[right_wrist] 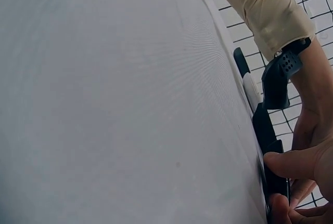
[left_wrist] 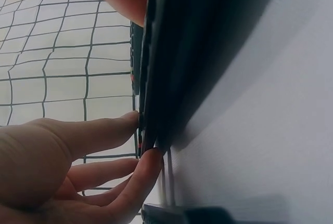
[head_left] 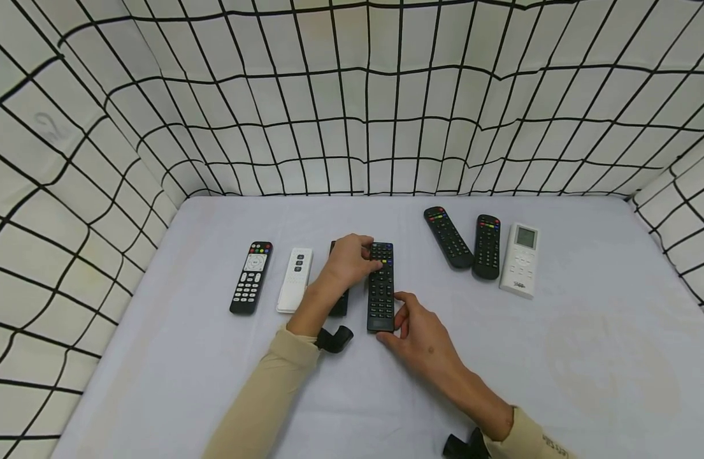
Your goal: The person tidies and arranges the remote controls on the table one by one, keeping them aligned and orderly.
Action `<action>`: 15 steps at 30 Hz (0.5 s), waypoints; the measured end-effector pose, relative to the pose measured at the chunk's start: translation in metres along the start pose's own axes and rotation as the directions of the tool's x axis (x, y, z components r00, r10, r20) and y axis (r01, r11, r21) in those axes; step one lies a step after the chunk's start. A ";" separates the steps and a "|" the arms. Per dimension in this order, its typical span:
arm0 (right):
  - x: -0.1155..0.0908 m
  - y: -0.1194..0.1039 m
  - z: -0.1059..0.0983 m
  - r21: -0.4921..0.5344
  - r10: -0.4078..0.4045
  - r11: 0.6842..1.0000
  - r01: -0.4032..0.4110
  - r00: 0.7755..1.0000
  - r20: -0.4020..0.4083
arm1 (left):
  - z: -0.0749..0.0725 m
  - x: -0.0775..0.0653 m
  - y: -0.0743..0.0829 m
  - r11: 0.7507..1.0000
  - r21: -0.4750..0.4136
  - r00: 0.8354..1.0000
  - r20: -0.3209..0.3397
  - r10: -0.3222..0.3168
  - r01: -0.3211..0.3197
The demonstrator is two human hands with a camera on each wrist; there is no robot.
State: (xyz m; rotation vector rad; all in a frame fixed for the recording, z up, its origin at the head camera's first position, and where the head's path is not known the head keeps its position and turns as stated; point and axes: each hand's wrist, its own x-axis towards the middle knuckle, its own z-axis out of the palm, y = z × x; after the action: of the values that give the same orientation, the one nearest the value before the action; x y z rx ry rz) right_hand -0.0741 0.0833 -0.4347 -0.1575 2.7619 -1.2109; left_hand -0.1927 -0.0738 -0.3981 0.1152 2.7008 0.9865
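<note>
"One long black remote (head_left: 381,290) is occupying the centre of the frame; how is it being held?"

"By both ends. The left hand (head_left: 347,260) is pinching the far end, its thumb reaching over the button side, and the right hand (head_left: 425,336) is pinching the near end between thumb and fingers."

"Why both ends?"

"Control, I think: something so long and narrow would probably be swinging round under a single grip."

"Is it lying flat on the surface (head_left: 587,395)?"

"I cannot tell; the wrist views are not showing its whole underside."

"What is the left hand partly covering?"

"A second black remote (head_left: 340,306), lying just beside the held one and almost parallel. Further toward the frame's left, a plain white remote (head_left: 294,280) and a remote with white buttons (head_left: 251,277) are leaning slightly to the right. Those gaps are probably giving the fingers room to get in between."

"And right of centre?"

"A slanting remote (head_left: 448,237) is pointing toward the upper left, its near end almost meeting or touching a shorter black remote (head_left: 487,247). A white remote with a screen (head_left: 520,260) is lying just right of that. All three are facing up, presumably so their buttons are showing."
</note>
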 end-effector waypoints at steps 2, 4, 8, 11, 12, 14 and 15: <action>0.000 0.000 0.000 -0.002 -0.001 1.000 0.001 1.000 0.001 | 0.001 0.000 0.000 1.000 -0.001 1.000 -0.002 0.000 0.000; 0.000 0.000 0.000 -0.003 -0.002 1.000 0.002 1.000 0.003 | 0.001 -0.001 0.000 1.000 -0.001 1.000 -0.005 0.000 0.000; -0.001 0.001 0.000 -0.006 -0.013 1.000 0.013 1.000 0.001 | 0.002 -0.001 -0.001 1.000 0.011 1.000 -0.012 0.007 -0.007; -0.001 0.001 -0.001 -0.005 -0.020 1.000 0.020 1.000 0.002 | 0.002 -0.002 -0.001 1.000 0.023 1.000 -0.018 0.013 -0.013; -0.001 0.001 -0.001 -0.004 -0.021 1.000 0.021 1.000 0.002 | 0.001 -0.002 -0.001 1.000 0.025 1.000 -0.020 0.015 -0.014; -0.001 0.001 -0.001 -0.004 -0.023 1.000 0.023 1.000 0.003 | 0.001 -0.003 0.000 1.000 0.026 1.000 -0.025 0.018 -0.018; -0.001 0.001 -0.001 -0.005 -0.023 1.000 0.023 1.000 0.003 | 0.001 -0.003 0.000 0.999 0.027 0.999 -0.027 0.020 -0.019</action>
State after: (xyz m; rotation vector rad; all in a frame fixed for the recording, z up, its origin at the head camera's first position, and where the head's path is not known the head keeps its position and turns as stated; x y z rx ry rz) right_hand -0.0729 0.0846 -0.4344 -0.1921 2.7682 -1.2082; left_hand -0.1894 -0.0734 -0.3985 0.1343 2.7432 0.9653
